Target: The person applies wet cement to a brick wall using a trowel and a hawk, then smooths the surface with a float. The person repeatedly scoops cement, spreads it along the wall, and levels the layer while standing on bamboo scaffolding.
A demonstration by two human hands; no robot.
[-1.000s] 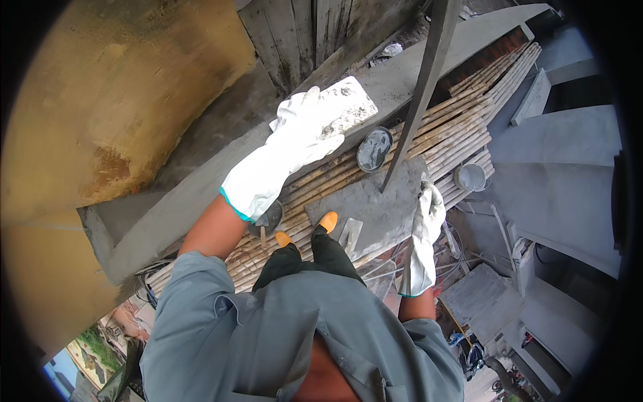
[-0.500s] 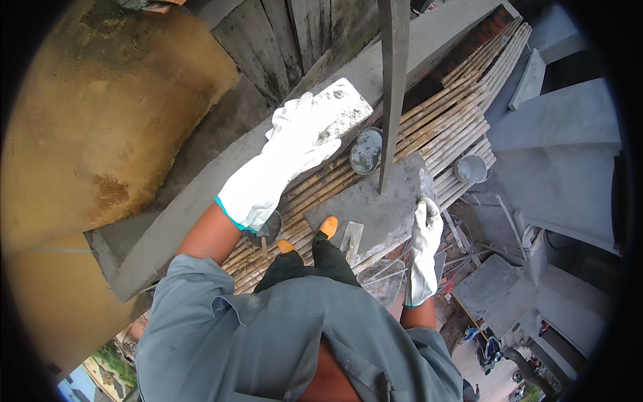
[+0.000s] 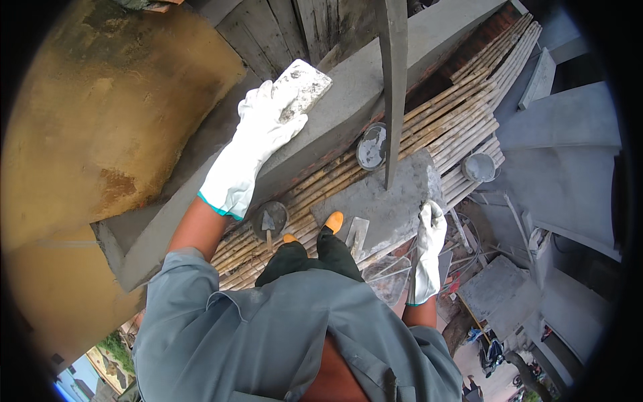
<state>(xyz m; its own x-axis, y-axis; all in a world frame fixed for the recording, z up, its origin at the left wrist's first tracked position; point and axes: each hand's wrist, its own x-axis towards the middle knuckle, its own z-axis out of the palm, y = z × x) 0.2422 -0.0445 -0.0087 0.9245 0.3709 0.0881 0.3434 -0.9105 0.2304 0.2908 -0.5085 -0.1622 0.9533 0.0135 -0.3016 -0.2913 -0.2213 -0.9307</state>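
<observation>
My left hand (image 3: 251, 151), in a white glove with a green cuff, is closed around a pale rectangular block (image 3: 309, 86) smeared with grey. Its material is hard to tell. Hand and block are over the smooth grey top of a low wall (image 3: 355, 84); whether the block touches it I cannot make out. At the right, my other gloved hand, the right (image 3: 427, 248), has its fingers curled closed beside the edge of a grey board (image 3: 408, 177). What those fingers hold, if anything, is hidden.
Bamboo poles (image 3: 462, 114) form the platform underfoot. A post (image 3: 394, 80) rises from the board. Around it are a bucket of grey mix (image 3: 362, 149), another bucket (image 3: 478, 167), a tub (image 3: 281, 213) with a trowel (image 3: 269, 224), and a flat float (image 3: 358, 236).
My left hand has moved left and away from me with the block, farther over the wall top. The tub with the trowel shows more fully. My right hand stays curled in nearly the same place.
</observation>
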